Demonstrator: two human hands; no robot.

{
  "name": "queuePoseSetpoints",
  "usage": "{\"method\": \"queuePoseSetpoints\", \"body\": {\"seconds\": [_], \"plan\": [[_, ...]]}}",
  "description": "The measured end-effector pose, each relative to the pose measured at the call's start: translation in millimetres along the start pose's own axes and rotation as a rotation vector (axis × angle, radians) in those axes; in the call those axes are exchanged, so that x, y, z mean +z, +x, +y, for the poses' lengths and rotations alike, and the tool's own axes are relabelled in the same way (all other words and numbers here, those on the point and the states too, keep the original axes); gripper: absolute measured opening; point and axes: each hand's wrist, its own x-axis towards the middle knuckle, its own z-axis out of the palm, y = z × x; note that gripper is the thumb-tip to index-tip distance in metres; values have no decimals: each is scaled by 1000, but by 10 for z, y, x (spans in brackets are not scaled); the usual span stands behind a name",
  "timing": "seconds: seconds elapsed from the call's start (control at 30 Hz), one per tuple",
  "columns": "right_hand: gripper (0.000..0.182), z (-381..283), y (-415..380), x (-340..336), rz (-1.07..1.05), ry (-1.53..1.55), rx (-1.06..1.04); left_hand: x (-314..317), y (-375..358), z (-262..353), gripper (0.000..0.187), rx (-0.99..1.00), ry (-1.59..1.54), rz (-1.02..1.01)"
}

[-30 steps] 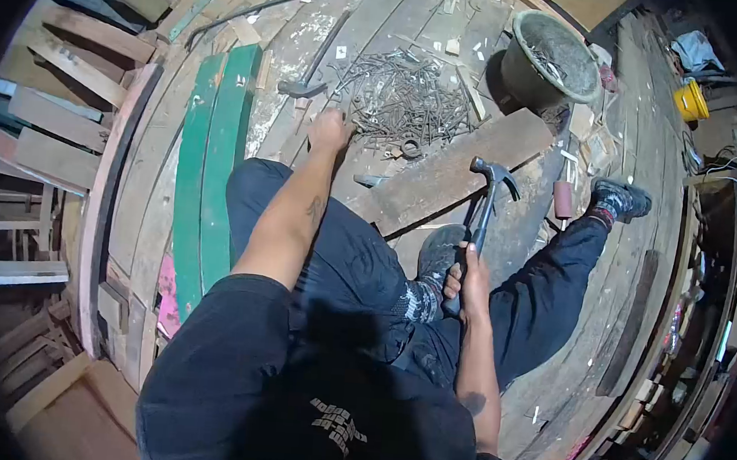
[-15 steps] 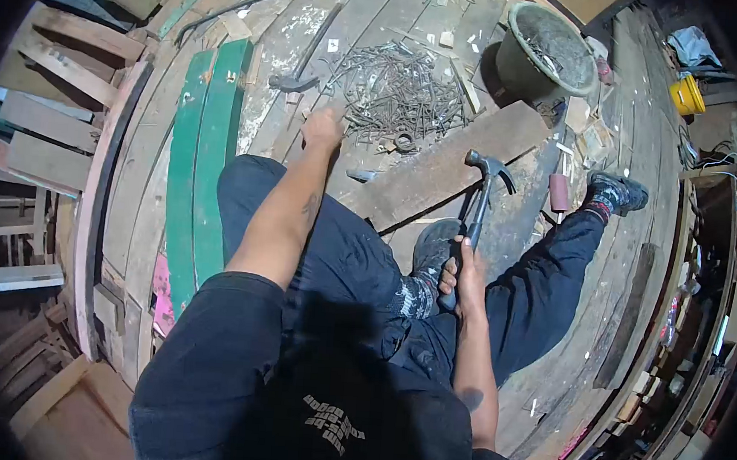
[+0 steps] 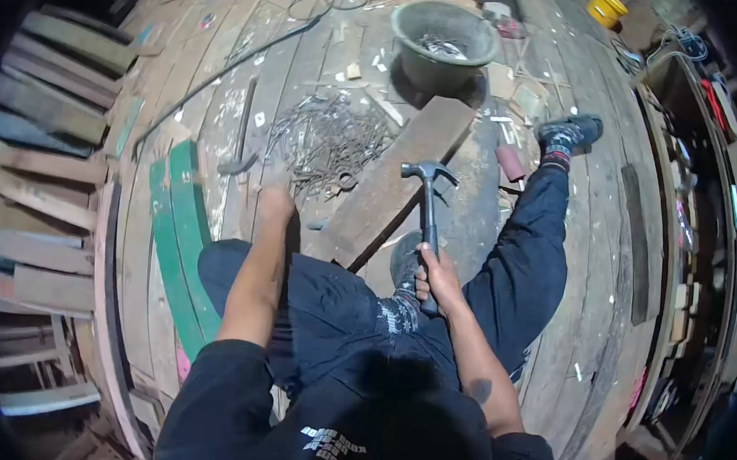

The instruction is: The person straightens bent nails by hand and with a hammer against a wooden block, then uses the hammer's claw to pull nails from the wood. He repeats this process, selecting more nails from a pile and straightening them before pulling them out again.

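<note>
My right hand [image 3: 439,278] is wrapped round the dark handle of a claw hammer [image 3: 428,202], whose head points up and away from me over the floor. Beside the left edge of a pile of nails [image 3: 332,142] is my left hand [image 3: 276,202]; its fingers are smeared by motion, and what they hold, if anything, cannot be made out. A thick wooden board [image 3: 406,177] lies at a slant between the pile and the hammer. Left of my left hand, another hammer-like tool [image 3: 238,165] rests on the floor.
Behind the board stands a grey-green bucket [image 3: 435,72] with metal bits inside. Two green planks [image 3: 182,234] lie on the left. A pink cylinder [image 3: 510,163] is near my right foot. Stacked lumber [image 3: 52,169] lines the left side, and shelves [image 3: 683,252] the right.
The view has shifted, so the bucket, board and nails appear further left. My right hand still grips the hammer. My left hand remains beside the nail pile, its fingers now more blurred.
</note>
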Motion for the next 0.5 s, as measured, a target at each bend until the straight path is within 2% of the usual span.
{"method": "queuePoseSetpoints", "body": {"seconds": [0.07, 0.17, 0.23, 0.27, 0.33, 0.37, 0.43, 0.47, 0.5], "plan": [[29, 18, 5, -16, 0, -3, -11, -49, -49, 18, 30, 11, -30, 46], [28, 3, -3, 2, 3, 17, -17, -263, -180, 37, 31, 119, 32, -2], [28, -9, -3, -11, 26, 38, -19, -537, -318, 150, 20, 23, -128, -2], [29, 2, 13, -31, -1, 19, -43, -414, -202, 83, 20, 52, -110, -7], [30, 61, 30, -70, -31, 7, -57, -317, -10, 9, 17, -160, -473, -141], [30, 99, 23, -59, -30, 26, -57, -334, 10, 53, 17, -149, -457, -142], [32, 64, 41, -47, -19, 10, -63, -408, 99, 286, 32, -148, -739, -261], [32, 77, 47, -55, -25, -8, -87, -445, 190, 450, 26, -79, -734, -147], [32, 87, 65, -60, -23, 17, -81, -501, 324, 659, 24, -22, -1000, -213]]}}
